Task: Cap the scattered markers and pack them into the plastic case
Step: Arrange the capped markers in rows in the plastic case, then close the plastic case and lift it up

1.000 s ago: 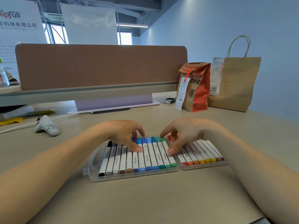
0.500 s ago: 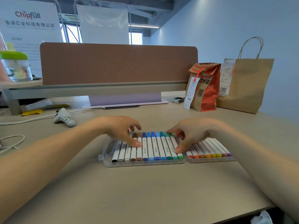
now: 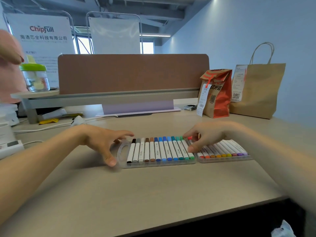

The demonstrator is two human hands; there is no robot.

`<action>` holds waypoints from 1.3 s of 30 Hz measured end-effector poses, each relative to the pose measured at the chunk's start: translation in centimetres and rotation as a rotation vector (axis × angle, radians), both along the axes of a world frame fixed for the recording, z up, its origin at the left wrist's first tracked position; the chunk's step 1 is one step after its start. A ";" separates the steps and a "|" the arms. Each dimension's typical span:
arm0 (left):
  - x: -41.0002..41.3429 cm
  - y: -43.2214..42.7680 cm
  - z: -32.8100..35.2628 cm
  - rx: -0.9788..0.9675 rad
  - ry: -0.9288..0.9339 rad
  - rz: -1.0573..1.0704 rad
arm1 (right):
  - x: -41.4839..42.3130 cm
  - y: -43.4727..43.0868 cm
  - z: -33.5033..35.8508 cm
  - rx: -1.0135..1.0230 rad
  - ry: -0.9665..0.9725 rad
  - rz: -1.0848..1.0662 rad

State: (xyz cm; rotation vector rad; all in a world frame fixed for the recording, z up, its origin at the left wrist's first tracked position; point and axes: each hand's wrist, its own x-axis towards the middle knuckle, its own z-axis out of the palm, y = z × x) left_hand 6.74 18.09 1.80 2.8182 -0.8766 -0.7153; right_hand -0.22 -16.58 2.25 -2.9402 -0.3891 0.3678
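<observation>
A clear plastic case lies open on the desk in two halves. Its left half [image 3: 123,152] has a handle cut-out and holds capped markers [image 3: 162,149] from black through browns and blues to green. The right half [image 3: 224,160] holds red, orange, yellow and purple markers [image 3: 222,149]. My left hand [image 3: 97,139] spans the handle end, thumb at the near corner and fingers at the far corner. My right hand [image 3: 206,135] sits over the join, with thumb and forefinger pinching the rightmost green marker [image 3: 185,149] along its length.
A brown divider [image 3: 133,74] runs across the back of the desk. An orange paper bag [image 3: 217,94] and a brown paper bag [image 3: 261,93] stand at the back right. Cables and a white device [image 3: 10,147] lie at the left, and a green-lidded bottle [image 3: 35,77] stands on a shelf.
My left hand has slid off the markers to the case's handle end. My right hand has stayed over the join. The camera has tilted up and turned left.
</observation>
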 end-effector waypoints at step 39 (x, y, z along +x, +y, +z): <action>0.5 -8.5 6.6 -0.845 -0.427 -0.214 | -3.4 -4.5 7.7 1.113 -0.264 -0.477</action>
